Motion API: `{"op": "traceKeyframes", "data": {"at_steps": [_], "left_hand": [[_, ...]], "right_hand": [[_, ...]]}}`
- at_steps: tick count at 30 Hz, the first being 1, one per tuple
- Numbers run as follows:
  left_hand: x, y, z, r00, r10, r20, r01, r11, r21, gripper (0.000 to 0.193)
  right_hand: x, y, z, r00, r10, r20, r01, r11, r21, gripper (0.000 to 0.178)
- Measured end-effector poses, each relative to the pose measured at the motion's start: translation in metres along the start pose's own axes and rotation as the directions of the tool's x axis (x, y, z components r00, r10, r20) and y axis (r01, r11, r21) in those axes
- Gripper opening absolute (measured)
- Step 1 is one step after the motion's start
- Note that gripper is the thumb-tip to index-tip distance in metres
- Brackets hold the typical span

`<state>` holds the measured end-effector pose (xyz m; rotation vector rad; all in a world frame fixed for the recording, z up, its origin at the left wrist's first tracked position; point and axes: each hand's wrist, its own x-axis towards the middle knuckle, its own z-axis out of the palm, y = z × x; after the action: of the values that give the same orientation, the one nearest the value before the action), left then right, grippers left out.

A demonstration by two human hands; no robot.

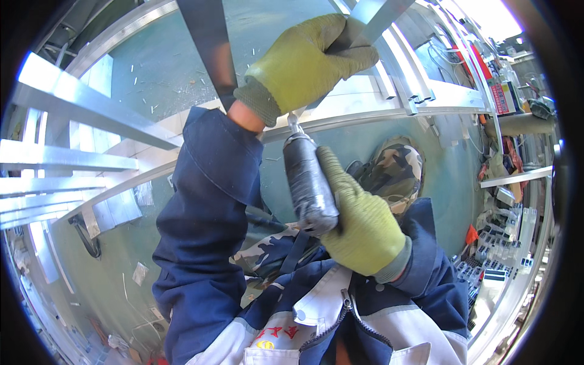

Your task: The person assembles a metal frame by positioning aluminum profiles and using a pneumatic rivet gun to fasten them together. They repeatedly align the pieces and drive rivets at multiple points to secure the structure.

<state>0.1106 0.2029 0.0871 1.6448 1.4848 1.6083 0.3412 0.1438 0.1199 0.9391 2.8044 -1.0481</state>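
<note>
My right hand [365, 228], in a yellow-green work glove, grips a power screwdriver [307, 182] whose body is wrapped in black tape. The tool's silver tip points away from me, just below the cuff of my left glove. Farther out, my left hand [313, 58] wears a matching glove. Its fingers close on a flat silver metal bar [384, 18] that runs toward the upper right. The part of the bar within the grip is hidden. Beneath the left wrist passes a long pale metal rail [359, 112], across the picture from side to side.
Several metal bars [91, 109] stick out at the left. A dark upright bar [210, 48] stands beyond my left wrist. Stacked cut profiles [508, 243] lie at the right, near a long rolled tube [523, 125]. Scraps and a thin cable litter the green floor [128, 298].
</note>
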Motion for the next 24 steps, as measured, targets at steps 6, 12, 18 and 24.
{"op": "traceKeyframes", "data": {"at_steps": [6, 12, 18, 24], "left_hand": [[-0.006, 0.004, 0.002, 0.999, 0.001, -0.034, -0.006, 0.99, -0.143, 0.027], [-0.002, 0.003, 0.007, 0.998, 0.043, -0.048, -0.049, 0.99, -0.134, 0.025], [-0.003, 0.007, 0.0, 0.999, 0.038, -0.016, -0.039, 0.997, -0.06, 0.026], [-0.003, 0.0, 0.006, 0.994, 0.096, -0.06, -0.1, 0.993, -0.069, 0.026]], "right_hand": [[0.013, -0.006, 0.02, 0.999, 0.001, 0.051, 0.009, 0.98, -0.201, 0.079], [0.016, -0.006, 0.028, 0.998, 0.063, 0.026, -0.055, 0.972, -0.229, 0.089], [0.021, -0.007, 0.033, 0.999, 0.05, 0.009, -0.046, 0.965, -0.257, 0.086], [0.023, -0.012, 0.031, 0.997, 0.067, 0.027, -0.057, 0.958, -0.28, 0.085]]}}
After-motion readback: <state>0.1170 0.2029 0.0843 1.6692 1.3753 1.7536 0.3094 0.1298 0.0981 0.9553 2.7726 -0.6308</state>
